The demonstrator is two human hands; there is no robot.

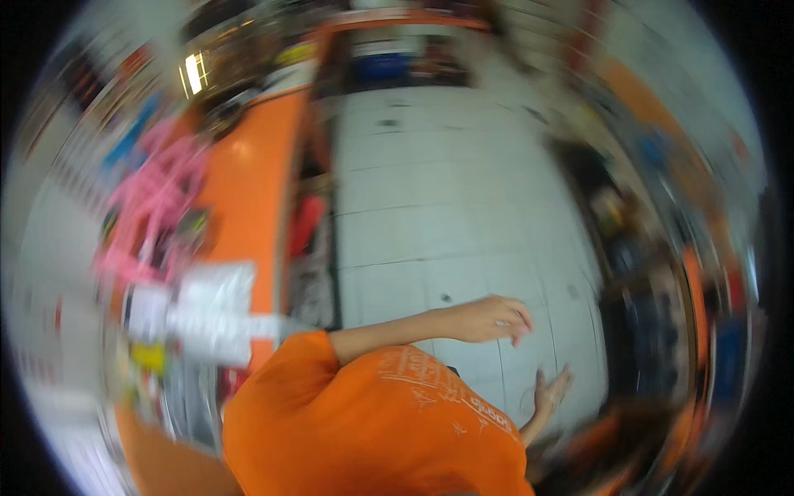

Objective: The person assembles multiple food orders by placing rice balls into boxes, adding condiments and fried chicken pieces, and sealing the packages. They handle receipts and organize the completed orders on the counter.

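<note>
My left hand (494, 320) reaches across the front of my orange shirt (372, 422), above the white tiled floor (447, 198). Its fingers are loosely bent and apart, with nothing seen in them. Lower and further right, my right hand (550, 392) is open, thumb and fingers spread, and it too holds nothing. Neither hand touches any object. The two hands are a short way apart. Motion blurs much of the picture.
An orange counter (256, 182) runs along the left, bearing pink plastic items (157, 198) and a white plastic package (215, 298). Dark shelving with goods (653, 339) lines the right. A blue object (380, 66) sits at the far end.
</note>
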